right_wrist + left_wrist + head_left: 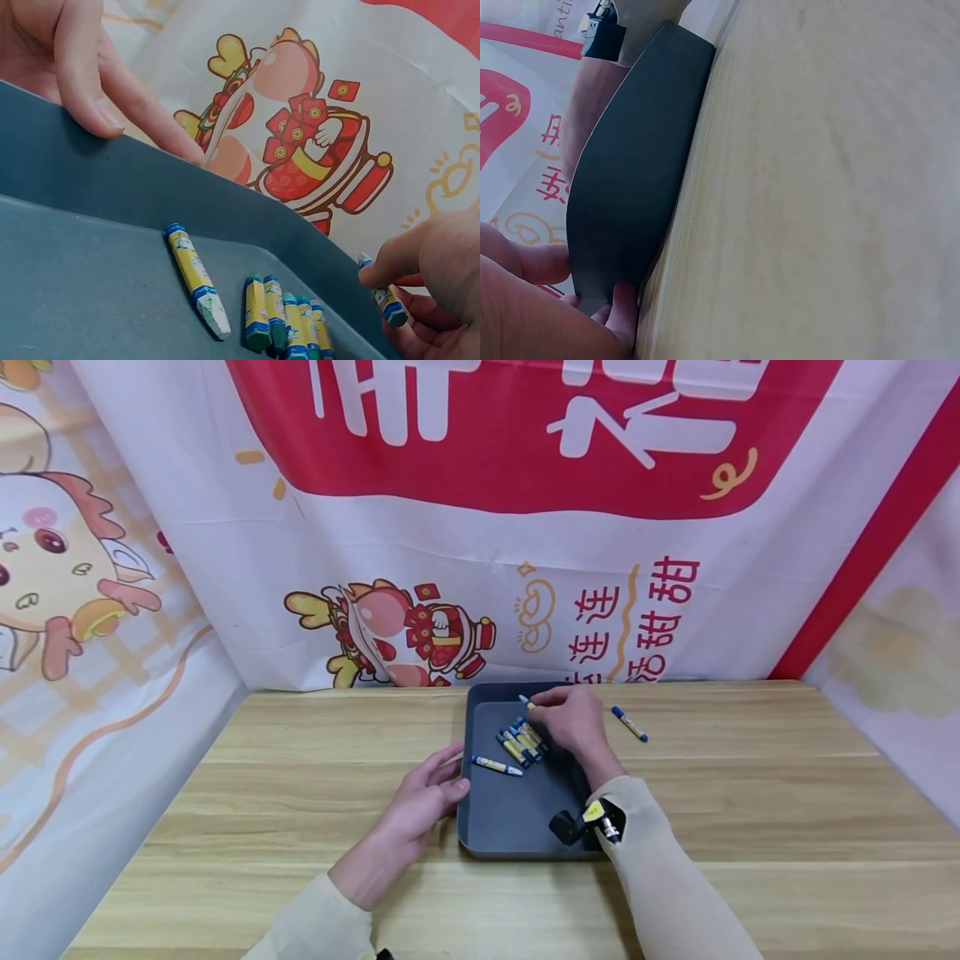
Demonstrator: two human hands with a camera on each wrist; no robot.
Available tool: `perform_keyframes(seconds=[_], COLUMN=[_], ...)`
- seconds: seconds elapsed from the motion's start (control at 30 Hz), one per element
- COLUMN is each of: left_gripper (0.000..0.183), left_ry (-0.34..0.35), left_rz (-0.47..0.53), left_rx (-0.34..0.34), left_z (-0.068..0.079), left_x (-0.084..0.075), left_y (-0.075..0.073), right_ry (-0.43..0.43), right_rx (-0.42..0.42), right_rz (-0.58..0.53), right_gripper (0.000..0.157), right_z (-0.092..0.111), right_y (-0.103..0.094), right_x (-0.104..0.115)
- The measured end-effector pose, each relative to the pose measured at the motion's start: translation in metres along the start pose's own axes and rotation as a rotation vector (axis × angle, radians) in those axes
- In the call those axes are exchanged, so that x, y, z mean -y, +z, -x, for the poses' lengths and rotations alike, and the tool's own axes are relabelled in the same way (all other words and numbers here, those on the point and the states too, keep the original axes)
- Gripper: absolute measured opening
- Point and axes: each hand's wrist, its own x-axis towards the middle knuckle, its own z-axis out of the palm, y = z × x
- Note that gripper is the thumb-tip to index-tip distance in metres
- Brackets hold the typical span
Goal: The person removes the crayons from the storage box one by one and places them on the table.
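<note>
A dark grey tray [551,822] lies on the wooden table. My left hand [429,789] holds its left side, thumb over the rim and the other fingers against the outer wall [637,165]. Over the tray's far right part, my right hand [573,718] pinches a crayon [390,306] with a pale tip and a blue-and-yellow wrapper. Below and left of that hand, several wrapped crayons [519,745] lie side by side on the tray floor, some with green ends. Nearer the left wall, a single white-tipped crayon [196,279] lies apart from the row.
Right of the tray, another crayon [630,724] with blue ends lies on the wooden table [750,793]. A printed white and red cloth [420,543] hangs directly behind the table's back edge. Further printed cloth covers the left side. A small camera [567,827] sits at my right wrist.
</note>
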Motion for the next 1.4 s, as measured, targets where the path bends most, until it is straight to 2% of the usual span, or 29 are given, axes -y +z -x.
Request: perform_keyframes(seconds=[0.43,0.73,0.93,1.07,1.4], left_gripper=[0.062,0.063,0.062,0.062,0.061], left_ry=[0.002,0.018,0.027,0.019,0.007], left_rz=[0.001,0.006,0.007,0.003,-0.003], left_rx=[0.003,-0.001,-0.001,0.002,0.001], left_z=[-0.001,0.0,0.0,0.0,-0.001], left_x=[0.001,0.001,0.002,0.001,0.003], left_y=[0.0,0.001,0.001,0.0,0.0], right_ry=[-0.097,-0.048,-0.057,-0.03,0.001], right_rx=[-0.09,-0.118,-0.151,-0.17,-0.203], right_rz=[-0.015,-0.095,-0.109,-0.129,-0.096], right_gripper=[0.02,0.021,0.022,0.024,0.028], right_z=[0.001,0.003,0.003,0.004,0.005], right_y=[-0.014,-0.032,-0.045,-0.053,-0.072], right_x=[-0.002,-0.012,-0.018,-0.022,-0.035])
